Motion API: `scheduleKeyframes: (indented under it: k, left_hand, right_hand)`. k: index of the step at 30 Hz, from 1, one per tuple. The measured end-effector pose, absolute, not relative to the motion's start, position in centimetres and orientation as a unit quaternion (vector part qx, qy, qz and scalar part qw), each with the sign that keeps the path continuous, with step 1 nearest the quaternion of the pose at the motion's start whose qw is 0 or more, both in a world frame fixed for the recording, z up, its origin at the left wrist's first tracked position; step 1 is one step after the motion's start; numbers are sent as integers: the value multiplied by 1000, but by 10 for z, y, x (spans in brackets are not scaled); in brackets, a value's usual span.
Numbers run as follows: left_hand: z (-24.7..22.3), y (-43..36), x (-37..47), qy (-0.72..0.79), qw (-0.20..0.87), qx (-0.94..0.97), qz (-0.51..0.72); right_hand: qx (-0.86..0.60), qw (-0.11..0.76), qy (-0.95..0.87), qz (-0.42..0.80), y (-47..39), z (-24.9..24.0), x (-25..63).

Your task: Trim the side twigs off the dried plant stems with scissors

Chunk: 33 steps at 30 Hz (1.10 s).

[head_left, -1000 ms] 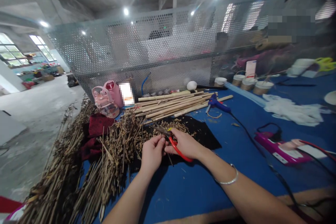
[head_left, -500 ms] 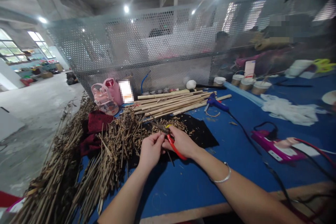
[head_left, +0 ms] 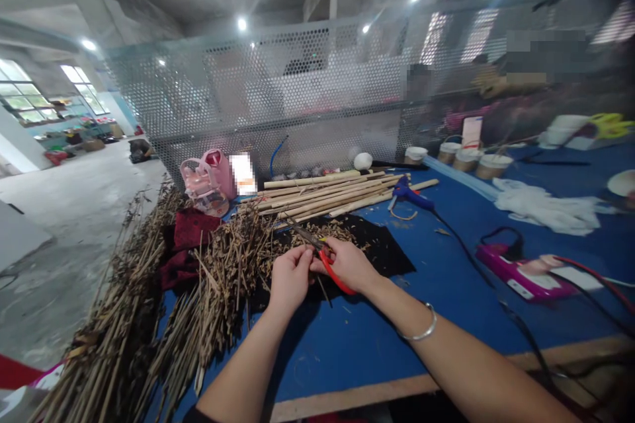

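My right hand [head_left: 347,266] grips red-handled scissors [head_left: 337,274], their blades pointing up and to the left. Close beside it, my left hand [head_left: 292,277] is closed in a pinch on a thin dried stem [head_left: 325,292], whose lower end sticks out below the fingers. Both hands are over a black cloth [head_left: 384,251] strewn with small dried pods or clippings [head_left: 342,231]. Directly left of my left hand lies a heap of dried stalks [head_left: 225,271] with shrivelled heads. Fingers partly hide the scissors' pivot and the stem's upper part.
Pale wooden sticks [head_left: 327,195] lie behind the cloth. A blue glue gun [head_left: 411,195] trails a cord toward a purple power strip [head_left: 526,274]. White gloves [head_left: 546,205] and small pots [head_left: 466,160] are at right; a pink bag [head_left: 218,172] stands by the mesh partition [head_left: 297,92].
The view has shifted slightly, so the left side sits a little further right. The scissor blades look closer together than before; both hands keep their hold.
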<state>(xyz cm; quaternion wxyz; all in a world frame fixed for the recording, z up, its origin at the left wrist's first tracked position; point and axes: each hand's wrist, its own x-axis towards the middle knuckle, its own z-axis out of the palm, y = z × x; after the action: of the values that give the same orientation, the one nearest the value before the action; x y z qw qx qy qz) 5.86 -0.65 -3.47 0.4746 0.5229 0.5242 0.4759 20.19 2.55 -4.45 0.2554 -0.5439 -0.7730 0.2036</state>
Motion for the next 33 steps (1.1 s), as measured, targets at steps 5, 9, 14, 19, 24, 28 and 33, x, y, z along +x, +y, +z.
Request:
scheduleKeyframes:
  k: [5, 9, 14, 19, 24, 28, 33]
  left_hand:
    - [-40, -4, 59, 524, 487, 504, 484]
    - [-40, -5, 62, 497, 516, 506, 481]
    - [-39, -6, 64, 478, 530, 515, 475]
    - [-40, -5, 65, 461, 554, 499, 481]
    - [-43, -3, 64, 463, 563, 493, 475]
    - [-45, -1, 61, 480, 548, 497, 471]
    - [-42, -2, 60, 505, 531, 491, 472]
  right_hand:
    - [-534, 243, -785, 197, 26, -40, 204]
    - [-530, 232, -794, 186, 23, -32, 207]
    - [-490, 238, -822, 167, 22, -31, 209]
    - [-482, 238, -830, 148, 22, -32, 210]
    - [-496, 238, -821, 152, 20, -34, 208]
    - [-532, 221, -796, 186, 21, -36, 205]
    - [-553, 208, -788, 172, 22, -36, 205]
